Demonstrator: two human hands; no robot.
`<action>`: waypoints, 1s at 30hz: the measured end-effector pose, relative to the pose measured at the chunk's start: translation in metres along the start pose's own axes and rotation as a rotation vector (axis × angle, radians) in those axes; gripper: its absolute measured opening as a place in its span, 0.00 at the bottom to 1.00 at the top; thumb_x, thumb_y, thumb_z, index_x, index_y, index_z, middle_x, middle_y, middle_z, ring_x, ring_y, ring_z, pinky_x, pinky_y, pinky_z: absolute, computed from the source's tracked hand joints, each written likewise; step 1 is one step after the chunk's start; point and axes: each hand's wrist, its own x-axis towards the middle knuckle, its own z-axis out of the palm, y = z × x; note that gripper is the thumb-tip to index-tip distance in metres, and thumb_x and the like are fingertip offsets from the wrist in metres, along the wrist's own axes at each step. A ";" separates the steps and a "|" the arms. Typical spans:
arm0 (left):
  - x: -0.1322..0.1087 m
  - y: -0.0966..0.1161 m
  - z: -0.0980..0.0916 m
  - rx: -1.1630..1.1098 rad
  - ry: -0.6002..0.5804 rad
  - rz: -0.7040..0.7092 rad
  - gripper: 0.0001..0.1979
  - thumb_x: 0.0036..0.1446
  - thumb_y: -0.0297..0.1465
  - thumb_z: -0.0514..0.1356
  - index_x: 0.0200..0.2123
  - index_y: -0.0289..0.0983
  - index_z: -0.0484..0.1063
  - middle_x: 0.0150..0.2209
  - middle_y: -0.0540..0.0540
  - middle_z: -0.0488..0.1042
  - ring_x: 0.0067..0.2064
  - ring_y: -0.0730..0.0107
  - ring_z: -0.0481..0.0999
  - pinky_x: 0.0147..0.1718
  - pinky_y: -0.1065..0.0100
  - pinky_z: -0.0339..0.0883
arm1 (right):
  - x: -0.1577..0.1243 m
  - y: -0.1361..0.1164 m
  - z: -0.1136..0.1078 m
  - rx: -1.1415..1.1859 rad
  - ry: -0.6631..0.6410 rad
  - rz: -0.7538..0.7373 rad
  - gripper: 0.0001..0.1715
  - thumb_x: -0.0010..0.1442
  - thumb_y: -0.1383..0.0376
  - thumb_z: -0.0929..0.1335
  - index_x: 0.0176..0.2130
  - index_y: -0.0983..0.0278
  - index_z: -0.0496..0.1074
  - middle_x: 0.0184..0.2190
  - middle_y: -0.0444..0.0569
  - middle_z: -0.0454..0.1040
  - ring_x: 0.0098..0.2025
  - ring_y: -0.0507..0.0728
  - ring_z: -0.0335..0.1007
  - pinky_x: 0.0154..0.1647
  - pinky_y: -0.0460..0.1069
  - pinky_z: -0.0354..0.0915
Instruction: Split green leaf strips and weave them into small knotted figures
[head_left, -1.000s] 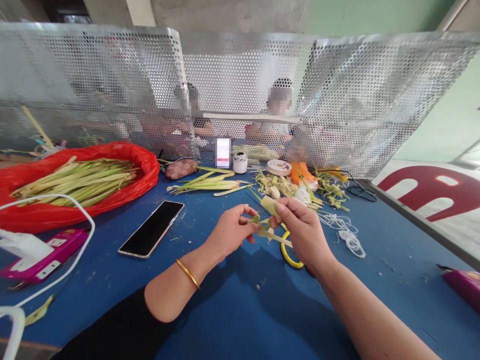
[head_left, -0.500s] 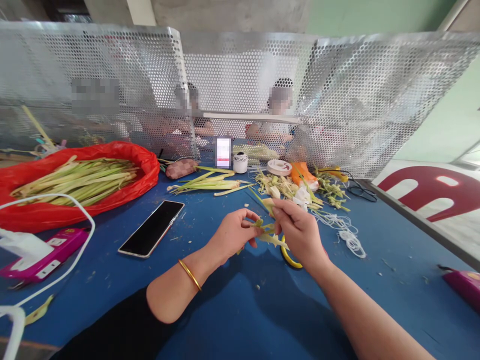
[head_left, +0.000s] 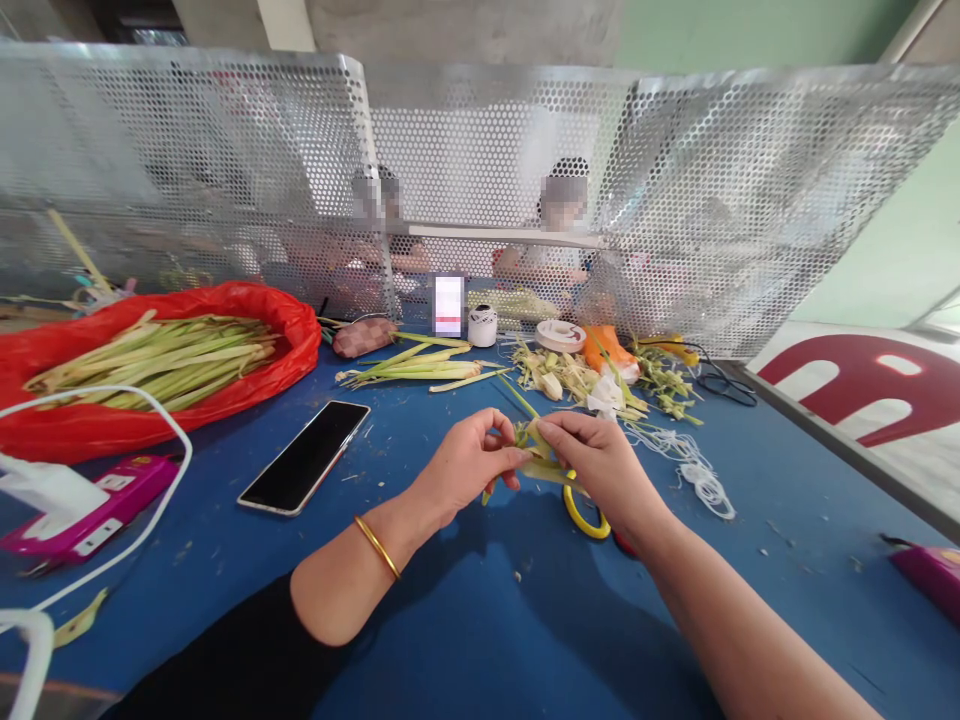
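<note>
My left hand (head_left: 469, 463) and my right hand (head_left: 596, 462) meet above the blue table (head_left: 465, 640), both pinched on a small folded piece of pale green leaf strip (head_left: 534, 445). A thin strip end sticks up from it toward the back. The left wrist wears a gold bangle (head_left: 376, 546). Under my right hand lie scissors with a yellow handle (head_left: 583, 515). A dark phone (head_left: 304, 457) lies to the left of my left hand.
A red bag (head_left: 150, 410) of green leaf strips sits at back left. Loose strips (head_left: 420, 367), trimmings (head_left: 577, 375), a thread spool (head_left: 481, 325), white string (head_left: 694, 470) and a pink device (head_left: 90, 515) with white cable lie around. A perforated metal screen (head_left: 675, 200) stands behind, people beyond it.
My hands have drawn closer together on the leaf piece. The right hand's fingers moved down and left, and the strip's flat end is now folded in between the fingers.
</note>
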 end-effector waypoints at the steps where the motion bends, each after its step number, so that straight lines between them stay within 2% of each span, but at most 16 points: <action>1: 0.000 0.000 0.000 0.004 -0.002 0.002 0.10 0.49 0.30 0.63 0.30 0.38 0.61 0.18 0.56 0.69 0.21 0.76 0.70 0.15 0.79 0.55 | 0.000 0.000 0.000 0.015 -0.023 0.012 0.18 0.57 0.54 0.66 0.29 0.66 0.75 0.21 0.43 0.65 0.24 0.50 0.54 0.24 0.46 0.52; 5: 0.001 0.000 0.000 0.010 0.026 -0.008 0.10 0.49 0.30 0.63 0.34 0.38 0.65 0.18 0.55 0.70 0.20 0.76 0.70 0.15 0.78 0.55 | 0.000 -0.002 0.001 0.113 -0.021 0.075 0.17 0.53 0.54 0.68 0.33 0.66 0.75 0.22 0.43 0.68 0.23 0.49 0.54 0.23 0.46 0.52; 9: 0.002 -0.001 0.000 -0.031 0.054 -0.023 0.11 0.47 0.30 0.64 0.35 0.37 0.67 0.19 0.54 0.71 0.21 0.76 0.71 0.16 0.78 0.56 | 0.000 -0.003 0.003 0.184 -0.004 0.091 0.17 0.51 0.55 0.69 0.32 0.67 0.75 0.23 0.44 0.69 0.23 0.49 0.55 0.24 0.46 0.53; 14: 0.000 0.000 0.001 -0.078 0.046 -0.023 0.11 0.47 0.30 0.65 0.34 0.37 0.67 0.19 0.53 0.72 0.21 0.75 0.71 0.17 0.77 0.60 | 0.001 0.003 0.005 0.188 0.067 0.046 0.17 0.54 0.57 0.67 0.41 0.65 0.71 0.20 0.39 0.63 0.21 0.49 0.56 0.22 0.45 0.54; 18: -0.001 0.000 0.004 -0.092 0.064 -0.020 0.11 0.47 0.29 0.65 0.34 0.37 0.66 0.18 0.53 0.72 0.20 0.76 0.70 0.18 0.77 0.61 | 0.000 0.007 0.005 0.068 0.109 -0.034 0.13 0.58 0.57 0.66 0.39 0.63 0.72 0.24 0.42 0.68 0.22 0.50 0.59 0.22 0.46 0.56; 23: 0.000 -0.001 0.004 -0.114 0.090 -0.008 0.12 0.47 0.30 0.65 0.34 0.36 0.67 0.19 0.53 0.72 0.21 0.75 0.71 0.18 0.76 0.61 | 0.002 0.008 0.002 -0.168 0.102 -0.151 0.14 0.59 0.58 0.66 0.38 0.62 0.78 0.35 0.49 0.73 0.32 0.54 0.68 0.32 0.49 0.63; 27: 0.000 -0.003 0.003 -0.139 0.123 0.000 0.12 0.47 0.30 0.65 0.34 0.36 0.67 0.21 0.53 0.72 0.22 0.75 0.72 0.19 0.76 0.62 | 0.004 0.012 -0.001 -0.202 0.051 -0.154 0.15 0.58 0.59 0.66 0.41 0.62 0.78 0.36 0.50 0.74 0.38 0.57 0.70 0.39 0.51 0.64; 30: 0.001 -0.003 0.003 -0.136 0.135 -0.006 0.11 0.47 0.28 0.65 0.34 0.36 0.67 0.20 0.53 0.71 0.22 0.75 0.72 0.19 0.76 0.62 | 0.005 0.016 -0.001 -0.204 0.026 -0.124 0.14 0.58 0.60 0.66 0.40 0.62 0.79 0.35 0.51 0.75 0.38 0.58 0.71 0.39 0.52 0.65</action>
